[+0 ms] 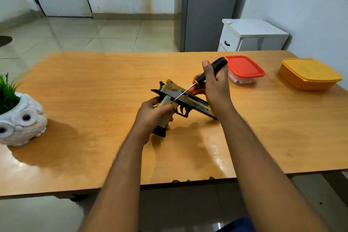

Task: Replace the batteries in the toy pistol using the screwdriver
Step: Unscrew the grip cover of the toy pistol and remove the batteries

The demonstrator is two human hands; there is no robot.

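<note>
Toy pistol [180, 100], tan and black, is held above the middle of the wooden table [94, 84], its grip toward the person and its barrel slanting away to the right and downward. Around the grip curls the left hand [152, 117], thumb laid along the side of the frame and fingers wrapped under it, with the black base of the magazine sticking out below the palm. Just beyond, the right hand [214, 88] grips the screwdriver [205, 75] by its black handle with orange trim, thumb raised along the handle; the thin metal shaft slants down to the left and its tip touches the pistol's side just above the grip. At the table's left edge stands a white owl-shaped planter [22, 120] holding a green tuft. Farther off on the right side of the table sit a clear container with a red lid [244, 68], partly hidden behind the screwdriver handle, and well apart from it a yellow lidded container [308, 74]. Past the table, against the wall, stands a small white cabinet [252, 36] on the tiled floor.
</note>
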